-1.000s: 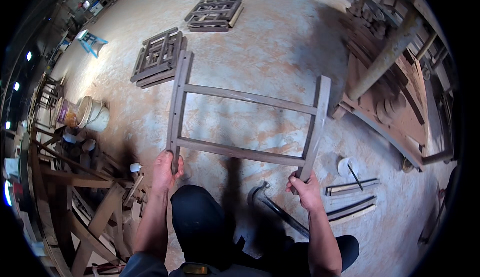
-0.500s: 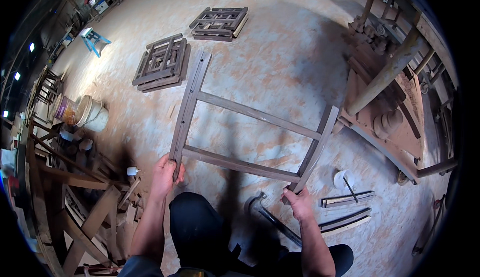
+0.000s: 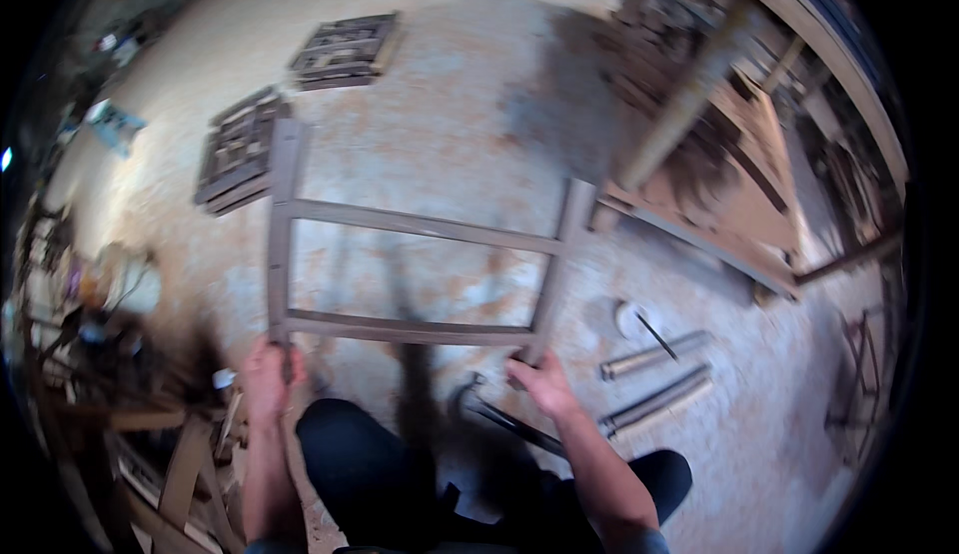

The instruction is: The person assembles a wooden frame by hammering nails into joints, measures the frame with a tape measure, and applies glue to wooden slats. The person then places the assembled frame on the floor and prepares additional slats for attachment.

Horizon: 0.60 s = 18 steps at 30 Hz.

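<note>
Frame: a wooden frame (image 3: 415,274) of two long side rails joined by two cross rails lies low over the concrete floor (image 3: 450,104), straight ahead of the person's knees; its near rail ends are in the hands, its far ends reach toward the carved panels.
Left hand: the left hand (image 3: 268,379) grips the near end of the left side rail, fingers (image 3: 262,354) wrapped around it.
Right hand: the right hand (image 3: 539,384) meets the near end of the right side rail; motion blur hides whether its fingers close around the wood or only press on it.
Legs: the person's dark trouser legs (image 3: 370,464) fold beneath the frame's near edge.
Curved bar: a dark curved bar (image 3: 499,419) lies on the floor just beside the right hand.
Turned pieces: two long turned wooden pieces (image 3: 654,374) lie side by side to the right, near a small round dish (image 3: 629,319).
Carved panels: two stacks of carved lattice panels (image 3: 240,149) rest beyond the frame's far left corner, one touching it in this view.
Timber: stacked timber and furniture parts (image 3: 719,154) stand at the right; more wood scraps (image 3: 150,454) crowd the left.
</note>
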Available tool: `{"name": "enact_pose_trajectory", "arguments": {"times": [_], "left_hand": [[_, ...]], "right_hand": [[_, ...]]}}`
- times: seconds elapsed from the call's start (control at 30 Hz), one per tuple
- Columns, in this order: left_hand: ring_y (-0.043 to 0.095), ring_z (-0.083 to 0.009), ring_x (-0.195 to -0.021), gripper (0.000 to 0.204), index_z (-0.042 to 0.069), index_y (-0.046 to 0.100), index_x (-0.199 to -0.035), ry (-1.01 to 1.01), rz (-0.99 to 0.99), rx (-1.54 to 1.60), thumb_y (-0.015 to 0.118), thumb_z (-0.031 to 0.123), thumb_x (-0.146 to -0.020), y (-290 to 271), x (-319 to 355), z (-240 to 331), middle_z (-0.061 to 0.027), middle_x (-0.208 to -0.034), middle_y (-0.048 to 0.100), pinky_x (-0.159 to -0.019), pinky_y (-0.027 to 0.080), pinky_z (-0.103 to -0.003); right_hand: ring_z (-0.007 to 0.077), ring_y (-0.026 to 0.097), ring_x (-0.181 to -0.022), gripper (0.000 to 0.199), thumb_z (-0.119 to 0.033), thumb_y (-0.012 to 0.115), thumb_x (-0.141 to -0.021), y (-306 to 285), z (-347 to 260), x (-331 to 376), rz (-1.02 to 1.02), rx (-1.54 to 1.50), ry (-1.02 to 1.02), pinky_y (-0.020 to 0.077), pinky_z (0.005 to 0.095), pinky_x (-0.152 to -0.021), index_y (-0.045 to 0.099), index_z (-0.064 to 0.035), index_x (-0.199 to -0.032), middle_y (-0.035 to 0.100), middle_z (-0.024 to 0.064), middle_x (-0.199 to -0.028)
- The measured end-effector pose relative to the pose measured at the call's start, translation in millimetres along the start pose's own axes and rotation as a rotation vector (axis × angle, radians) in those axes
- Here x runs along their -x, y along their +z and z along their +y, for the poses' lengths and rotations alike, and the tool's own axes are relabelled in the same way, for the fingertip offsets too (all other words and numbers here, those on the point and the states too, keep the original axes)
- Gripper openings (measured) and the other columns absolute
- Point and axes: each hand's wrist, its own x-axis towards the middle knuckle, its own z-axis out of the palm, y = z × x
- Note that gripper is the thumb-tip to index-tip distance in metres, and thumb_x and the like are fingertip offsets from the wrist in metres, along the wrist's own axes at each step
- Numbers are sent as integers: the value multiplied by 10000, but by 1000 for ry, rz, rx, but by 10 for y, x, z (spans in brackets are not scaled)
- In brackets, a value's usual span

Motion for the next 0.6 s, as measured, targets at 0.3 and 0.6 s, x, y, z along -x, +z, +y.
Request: {"name": "enact_pose_trajectory", "arguments": {"times": [0.3, 0.6], "left_hand": [[553, -135, -504, 430, 42, 518, -957, 111, -58, 158, 613, 461, -935, -263, -57, -327, -69, -738, 583, -406, 419, -231], [570, -151, -589, 457, 38, 547, -927, 102, -123, 225, 604, 492, -926, -297, -103, -512, -70, -752, 580, -461, 448, -262]], "right_hand": [[131, 565, -816, 331, -117, 686, -871, 151, -229, 50, 33, -105, -41, 497, 296, -727, 502, -28, -1132, 589, 33, -906], [156, 561, -1028, 453, -89, 689, -870, 154, -357, 66, 47, -108, -135, 484, 309, -894, 445, -22, -1246, 579, 77, -1111]]}}
